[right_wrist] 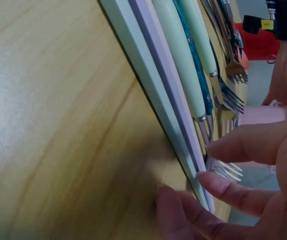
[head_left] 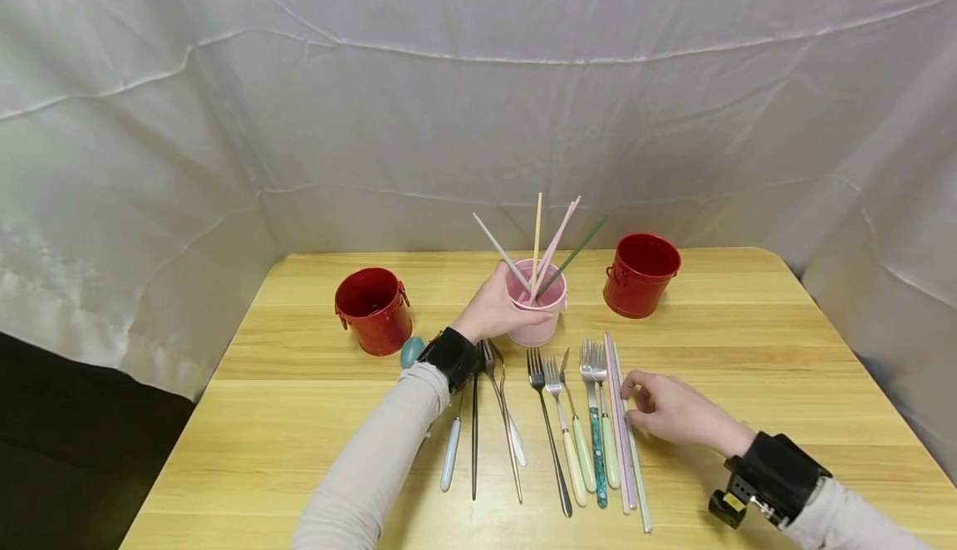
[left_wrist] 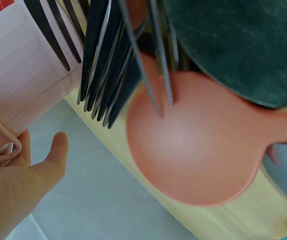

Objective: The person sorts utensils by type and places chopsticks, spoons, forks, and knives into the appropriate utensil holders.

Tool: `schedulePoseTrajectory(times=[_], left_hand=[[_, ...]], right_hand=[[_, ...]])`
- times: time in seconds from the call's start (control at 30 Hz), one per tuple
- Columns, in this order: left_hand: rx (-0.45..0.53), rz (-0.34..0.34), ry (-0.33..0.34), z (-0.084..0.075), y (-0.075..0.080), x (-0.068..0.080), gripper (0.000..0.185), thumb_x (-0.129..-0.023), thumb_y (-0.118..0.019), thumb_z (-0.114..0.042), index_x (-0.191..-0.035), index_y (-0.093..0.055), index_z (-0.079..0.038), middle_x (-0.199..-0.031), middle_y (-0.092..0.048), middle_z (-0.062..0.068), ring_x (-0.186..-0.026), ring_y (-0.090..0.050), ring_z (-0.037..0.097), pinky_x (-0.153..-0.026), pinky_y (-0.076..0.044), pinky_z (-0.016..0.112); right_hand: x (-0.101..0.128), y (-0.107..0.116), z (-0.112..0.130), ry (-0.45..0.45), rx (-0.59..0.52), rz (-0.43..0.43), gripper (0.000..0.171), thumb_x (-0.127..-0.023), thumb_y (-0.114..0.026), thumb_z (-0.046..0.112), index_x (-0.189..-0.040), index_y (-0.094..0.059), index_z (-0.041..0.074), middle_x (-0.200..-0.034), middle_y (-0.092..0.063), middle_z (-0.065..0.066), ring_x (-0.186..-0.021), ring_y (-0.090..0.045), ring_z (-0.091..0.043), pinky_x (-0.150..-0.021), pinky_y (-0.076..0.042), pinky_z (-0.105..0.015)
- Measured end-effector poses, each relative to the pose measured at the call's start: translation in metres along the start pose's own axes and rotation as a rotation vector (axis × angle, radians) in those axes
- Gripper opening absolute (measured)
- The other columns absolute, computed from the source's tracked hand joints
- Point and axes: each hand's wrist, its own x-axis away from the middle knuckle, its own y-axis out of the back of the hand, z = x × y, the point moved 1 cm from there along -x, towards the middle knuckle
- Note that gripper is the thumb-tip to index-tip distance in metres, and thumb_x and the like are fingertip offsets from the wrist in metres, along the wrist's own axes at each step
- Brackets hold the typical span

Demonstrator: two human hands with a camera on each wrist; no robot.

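Note:
My left hand [head_left: 493,309] grips the side of a pink bucket [head_left: 540,326] at mid-table; several chopsticks [head_left: 549,251] stand in it. The left wrist view shows my palm [left_wrist: 18,190] against the pink bucket's wall [left_wrist: 18,75], with dark fork tines [left_wrist: 103,60] and a pink spoon bowl [left_wrist: 193,150] close by. My right hand [head_left: 669,409] sits at the right end of a cutlery row. Its thumb and index finger [right_wrist: 223,185] pinch a pale chopstick [right_wrist: 148,100] and a lilac chopstick [right_wrist: 169,100], which lie flat on the table.
One red bucket [head_left: 372,309] stands left of the pink one and another red bucket [head_left: 640,274] stands right of it. Several forks [head_left: 591,425] and spoons [head_left: 478,434] lie in a row on the wooden table [head_left: 785,351]. White cloth hangs behind the table.

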Motion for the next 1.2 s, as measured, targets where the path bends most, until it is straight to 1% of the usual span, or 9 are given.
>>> schedulePoseTrajectory(times=[0.17, 0.33, 0.5, 0.7, 0.87, 0.93, 1.07, 1.2], left_hand=[[-0.019, -0.007, 0.003, 0.003, 0.0, -0.002, 0.082, -0.074, -0.089, -0.011, -0.143, -0.043, -0.01, -0.138, -0.06, 0.012, -0.13, -0.057, 0.027, -0.115, -0.043, 0.045], [0.001, -0.006, -0.014, 0.002, 0.0, -0.003, 0.081, -0.074, -0.089, -0.01, -0.142, -0.044, -0.009, -0.137, -0.061, 0.015, -0.129, -0.058, 0.029, -0.116, -0.041, 0.049], [0.003, -0.007, -0.019, 0.001, -0.001, -0.003, 0.08, -0.074, -0.088, -0.009, -0.142, -0.045, -0.009, -0.136, -0.062, 0.013, -0.129, -0.058, 0.029, -0.116, -0.041, 0.049], [0.006, -0.008, 0.001, 0.003, -0.001, -0.004, 0.082, -0.074, -0.089, -0.011, -0.143, -0.044, -0.01, -0.137, -0.061, 0.012, -0.13, -0.058, 0.028, -0.116, -0.041, 0.049], [-0.018, -0.015, 0.028, 0.003, 0.0, -0.003, 0.085, -0.073, -0.09, -0.013, -0.143, -0.041, -0.012, -0.139, -0.059, 0.011, -0.131, -0.056, 0.028, -0.116, -0.041, 0.048], [-0.022, -0.014, 0.027, 0.003, 0.0, -0.003, 0.085, -0.073, -0.09, -0.013, -0.143, -0.041, -0.012, -0.14, -0.059, 0.011, -0.131, -0.056, 0.028, -0.117, -0.041, 0.048], [-0.022, -0.006, 0.021, 0.004, 0.001, -0.003, 0.083, -0.074, -0.089, -0.012, -0.143, -0.042, -0.012, -0.139, -0.059, 0.011, -0.131, -0.057, 0.028, -0.116, -0.043, 0.047], [-0.016, 0.002, 0.015, 0.004, 0.001, -0.002, 0.082, -0.075, -0.089, -0.011, -0.143, -0.043, -0.011, -0.139, -0.059, 0.012, -0.131, -0.056, 0.029, -0.115, -0.043, 0.046]], right_hand=[[-0.001, -0.004, 0.0, -0.006, 0.036, -0.016, 0.025, -0.083, -0.075, 0.009, -0.103, -0.06, 0.011, -0.076, -0.055, 0.003, -0.066, -0.045, -0.009, -0.056, -0.037, -0.022], [-0.003, -0.008, 0.002, -0.021, 0.073, -0.036, 0.027, -0.081, -0.077, 0.009, -0.101, -0.06, 0.013, -0.075, -0.053, 0.003, -0.066, -0.044, -0.01, -0.057, -0.035, -0.023], [-0.004, -0.011, 0.005, -0.055, 0.096, -0.051, 0.026, -0.08, -0.077, 0.009, -0.098, -0.058, 0.013, -0.074, -0.051, 0.002, -0.066, -0.043, -0.012, -0.057, -0.031, -0.023], [-0.006, -0.015, 0.01, -0.095, 0.125, -0.094, 0.028, -0.076, -0.076, 0.005, -0.096, -0.058, 0.012, -0.072, -0.05, 0.0, -0.065, -0.043, -0.014, -0.056, -0.031, -0.024], [-0.006, -0.02, 0.012, -0.131, 0.135, -0.136, 0.034, -0.071, -0.075, 0.001, -0.099, -0.057, 0.009, -0.073, -0.049, -0.001, -0.066, -0.044, -0.016, -0.056, -0.033, -0.026], [-0.006, -0.021, 0.012, -0.134, 0.141, -0.15, 0.038, -0.069, -0.075, 0.001, -0.101, -0.056, 0.009, -0.073, -0.049, -0.001, -0.065, -0.045, -0.016, -0.055, -0.033, -0.027], [-0.006, -0.02, 0.012, -0.156, 0.142, -0.155, 0.046, -0.067, -0.076, 0.001, -0.106, -0.054, 0.009, -0.075, -0.049, -0.002, -0.066, -0.046, -0.017, -0.054, -0.034, -0.029], [-0.006, -0.017, 0.012, -0.2, 0.156, -0.152, 0.054, -0.064, -0.076, -0.001, -0.111, -0.051, 0.01, -0.081, -0.051, -0.003, -0.071, -0.048, -0.019, -0.054, -0.035, -0.031]])
